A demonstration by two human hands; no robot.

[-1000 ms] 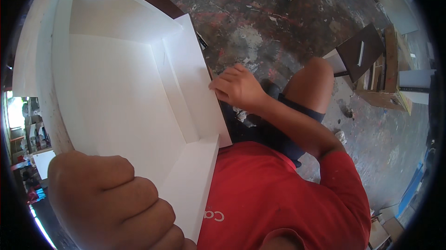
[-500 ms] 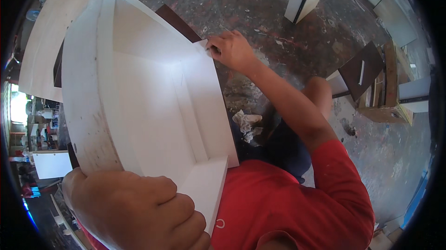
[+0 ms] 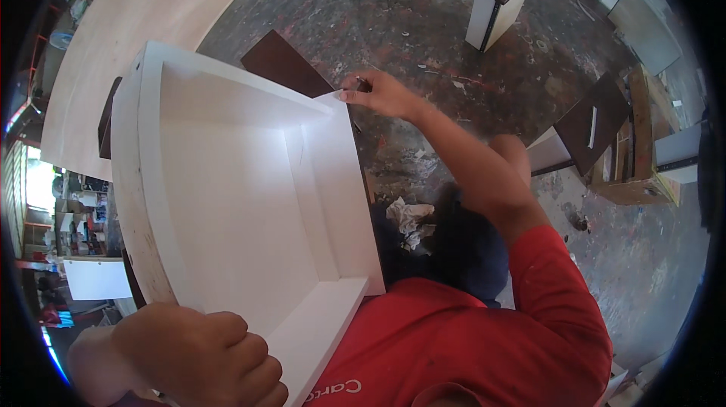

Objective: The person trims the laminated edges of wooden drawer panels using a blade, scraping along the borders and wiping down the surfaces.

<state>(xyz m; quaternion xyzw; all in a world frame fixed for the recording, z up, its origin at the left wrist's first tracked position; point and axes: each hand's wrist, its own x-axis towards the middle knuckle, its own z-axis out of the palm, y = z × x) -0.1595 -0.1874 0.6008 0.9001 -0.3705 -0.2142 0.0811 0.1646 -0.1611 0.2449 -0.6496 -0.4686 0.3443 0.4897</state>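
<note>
Head view: a white open box, a drawer-like carcass, is being held up in front of the person's red shirt, its open face turning toward the camera and its long axis running from the near lower edge away toward the floor. The left hand is clenching around the near lower corner. The right hand is pinching the far upper corner with its fingertips. A dark board and a pale plywood sheet are lying beyond it; a crumpled rag is lying on the floor just beside the box.
</note>
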